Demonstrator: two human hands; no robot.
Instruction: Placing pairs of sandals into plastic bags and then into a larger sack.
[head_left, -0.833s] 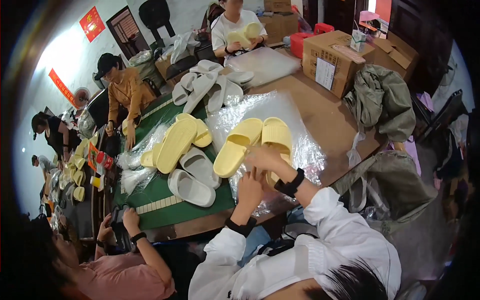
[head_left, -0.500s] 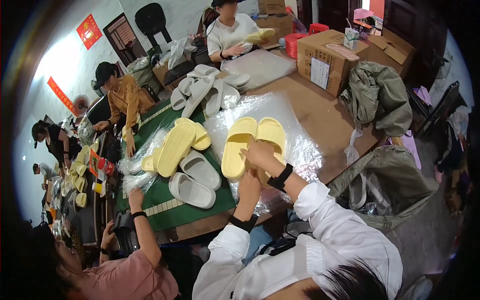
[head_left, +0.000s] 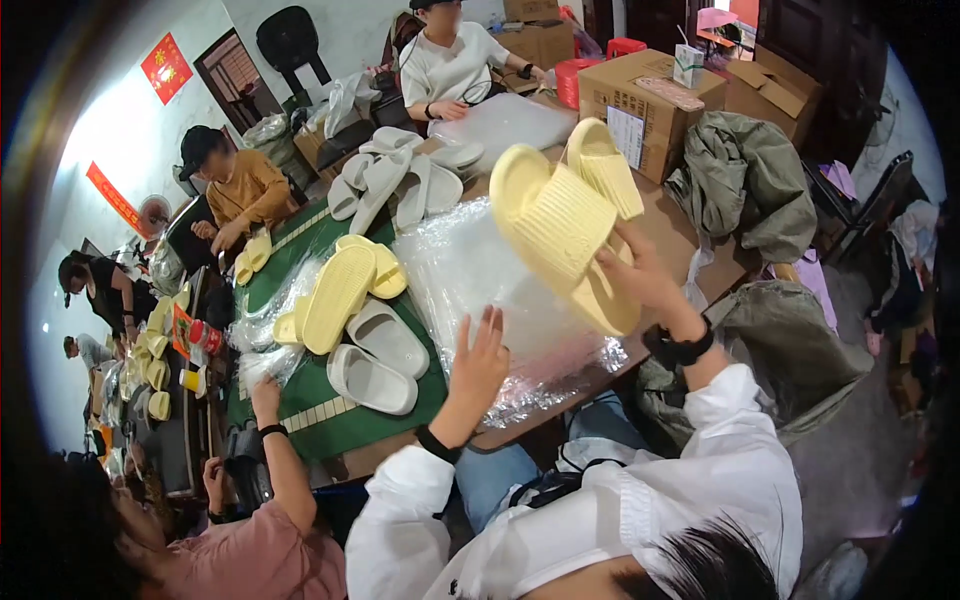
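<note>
Left of right hand (head_left: 652, 280), within its grip: yellow slippers (head_left: 562, 222).

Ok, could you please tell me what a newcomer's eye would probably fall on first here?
Probably the yellow slippers held up in the person's right hand, above the brown table. Next might come the shiny clear plastic spread on the table, just beyond the open left hand. The red diamond-shaped poster on the wall at upper left also stands out.
</note>
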